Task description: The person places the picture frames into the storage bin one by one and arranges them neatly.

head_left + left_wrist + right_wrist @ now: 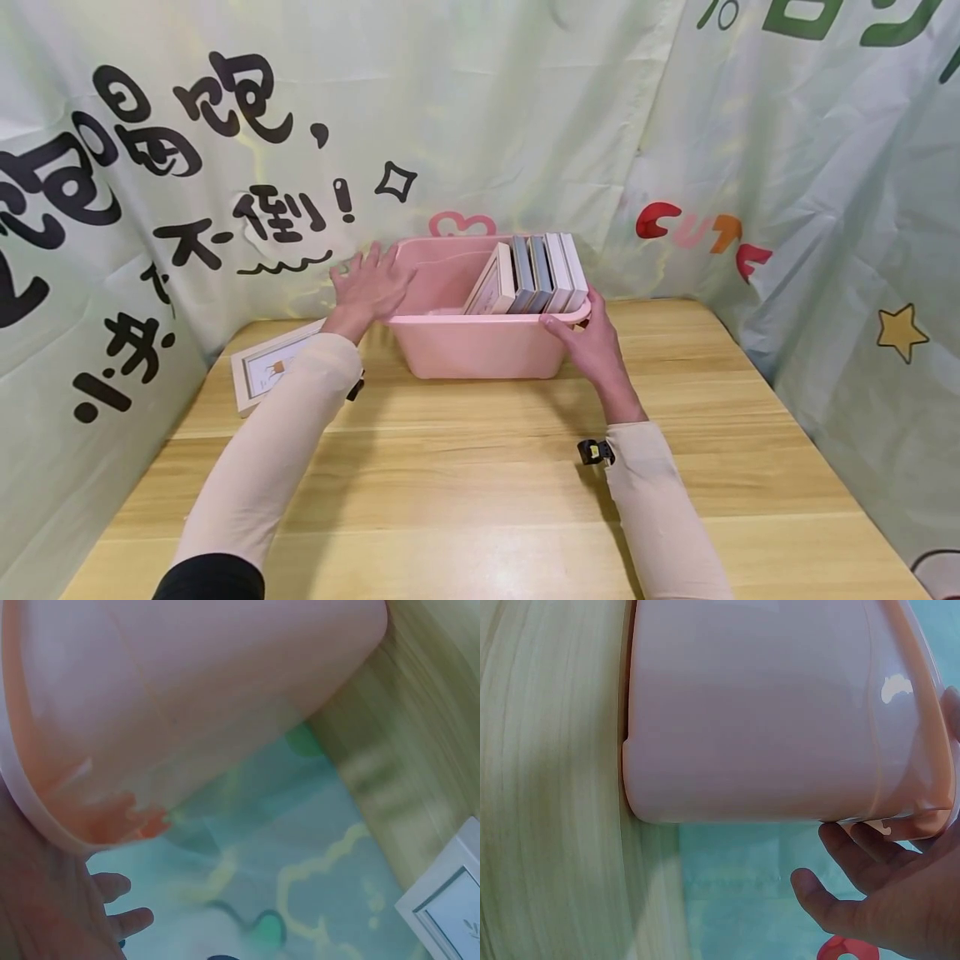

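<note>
A pink plastic bin point(480, 354) stands near the back of the table. Several picture frames point(556, 275), white, grey-blue and cream, are packed upright in its right part, the cream one leaning. My left hand point(369, 287) rests against the bin's left rim, its fingers spread and straight; in the left wrist view the fingertips reach past the rim. My right hand point(596, 346) grips the right front corner, with the thumb over the rim and the fingers under it in the right wrist view. A light wooden picture frame point(247, 385) lies flat on the table, partly hidden behind my left forearm.
The wooden table point(465, 467) runs back to a pale green cloth backdrop point(525, 125) with printed lettering, which also hangs along the left and right sides. The bin's back edge sits close to this cloth.
</note>
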The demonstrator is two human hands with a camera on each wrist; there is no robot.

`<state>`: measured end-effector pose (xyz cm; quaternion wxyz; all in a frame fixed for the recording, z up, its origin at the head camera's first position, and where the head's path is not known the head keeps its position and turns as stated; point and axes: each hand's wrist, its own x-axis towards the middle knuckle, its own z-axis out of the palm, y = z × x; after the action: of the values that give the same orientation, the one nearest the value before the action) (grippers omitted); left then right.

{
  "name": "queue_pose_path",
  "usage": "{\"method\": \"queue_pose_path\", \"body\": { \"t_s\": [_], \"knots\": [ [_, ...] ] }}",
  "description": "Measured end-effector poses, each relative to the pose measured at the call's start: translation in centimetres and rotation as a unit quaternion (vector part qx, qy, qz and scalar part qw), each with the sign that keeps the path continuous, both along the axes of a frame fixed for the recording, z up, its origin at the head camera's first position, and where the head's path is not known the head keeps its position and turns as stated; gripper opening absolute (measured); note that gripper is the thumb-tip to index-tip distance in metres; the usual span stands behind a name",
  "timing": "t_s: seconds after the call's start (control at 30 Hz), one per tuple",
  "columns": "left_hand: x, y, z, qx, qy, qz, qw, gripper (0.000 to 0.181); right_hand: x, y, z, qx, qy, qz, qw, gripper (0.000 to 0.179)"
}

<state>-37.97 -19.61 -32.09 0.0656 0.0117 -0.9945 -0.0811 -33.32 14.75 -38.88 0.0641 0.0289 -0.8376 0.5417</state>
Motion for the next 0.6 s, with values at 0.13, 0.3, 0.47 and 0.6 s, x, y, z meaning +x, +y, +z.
{"method": "queue_pose_path", "body": {
  "t_s": [0.13, 0.3, 0.47, 0.6],
  "knots": [
    [0.0, -0.9, -0.2, 0.007, -0.001, 0.009, 0.9999, 0.080, 0.0, 0.0, 0.0, -0.002, 0.000, 0.002, 1.0000, 0.106],
    [0.1, -1.9, -0.2, 0.019, -0.008, 0.017, 0.9996, 0.074, 0.1, -0.1, 0.1, -0.001, 0.001, 0.000, 1.0000, 0.105],
    [0.3, -2.3, -0.1, 0.018, -0.019, 0.021, 0.9995, 0.078, 0.2, 0.0, 0.2, -0.005, 0.002, 0.000, 1.0000, 0.104],
    [0.5, -2.9, -0.2, 0.019, -0.020, 0.029, 0.9992, 0.079, 0.1, -0.1, 0.1, -0.006, 0.001, 0.001, 1.0000, 0.104]
  ]
}}
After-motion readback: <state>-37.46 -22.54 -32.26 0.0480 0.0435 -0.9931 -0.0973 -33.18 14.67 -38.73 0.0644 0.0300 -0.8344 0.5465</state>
